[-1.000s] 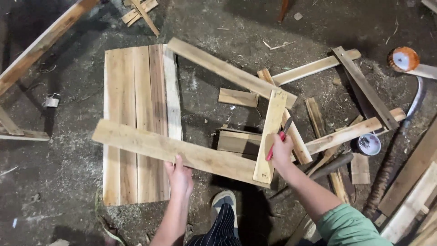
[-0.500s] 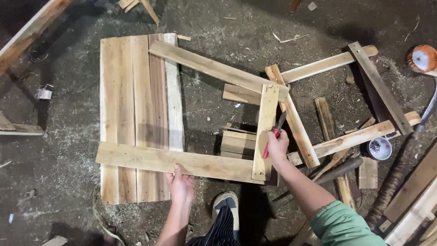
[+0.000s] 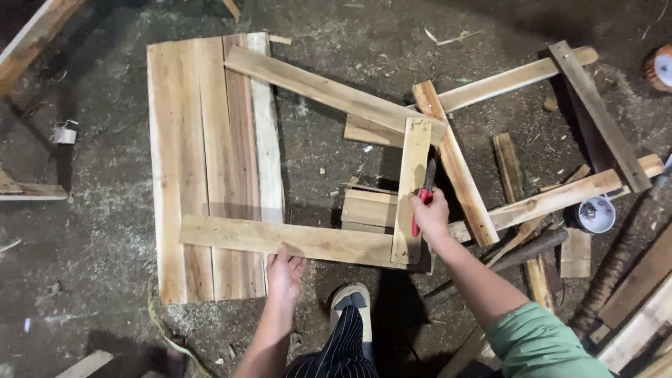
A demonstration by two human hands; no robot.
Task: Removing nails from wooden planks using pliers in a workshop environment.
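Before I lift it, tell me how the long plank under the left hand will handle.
The long plank looks stiff, not floppy: thick, straight sawn wood. Probably light for its length, being narrow. Flat-faced, so unlikely to roll; its rough grain should grip the left hand, though splinters seem possible.

Single head-worn camera, looking steeply down from standing height, floor and wooden boards below, moderately near

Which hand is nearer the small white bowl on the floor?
Right. The right hand, holding a red-handled tool, is closer to the small white bowl; the left hand rests on the lower plank, farther away.
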